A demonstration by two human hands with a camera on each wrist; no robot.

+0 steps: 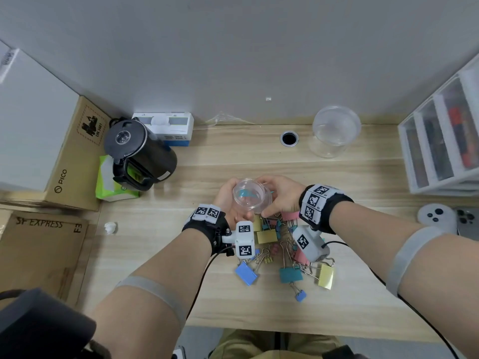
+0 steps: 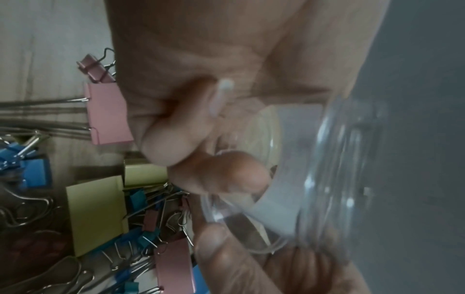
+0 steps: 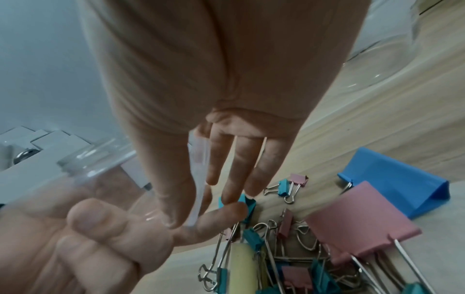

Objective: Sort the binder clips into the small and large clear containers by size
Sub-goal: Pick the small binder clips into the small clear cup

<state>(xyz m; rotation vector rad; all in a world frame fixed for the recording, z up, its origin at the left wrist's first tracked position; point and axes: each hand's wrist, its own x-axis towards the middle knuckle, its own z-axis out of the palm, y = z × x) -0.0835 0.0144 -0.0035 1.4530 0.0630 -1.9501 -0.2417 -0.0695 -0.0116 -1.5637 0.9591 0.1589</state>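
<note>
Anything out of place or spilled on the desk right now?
Nothing spilled. Both hands hold the small container above the clip pile. Only stray: a crumpled white scrap on the desk's left edge.

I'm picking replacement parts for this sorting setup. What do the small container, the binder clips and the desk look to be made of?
Small container: clear glossy plastic, probably; see-through walls with bright glints.
Binder clips: painted matte metal bodies with shiny wire handles, likely steel.
Desk: pale wood-grain surface, matte; whether solid wood or laminate cannot be told.
</note>
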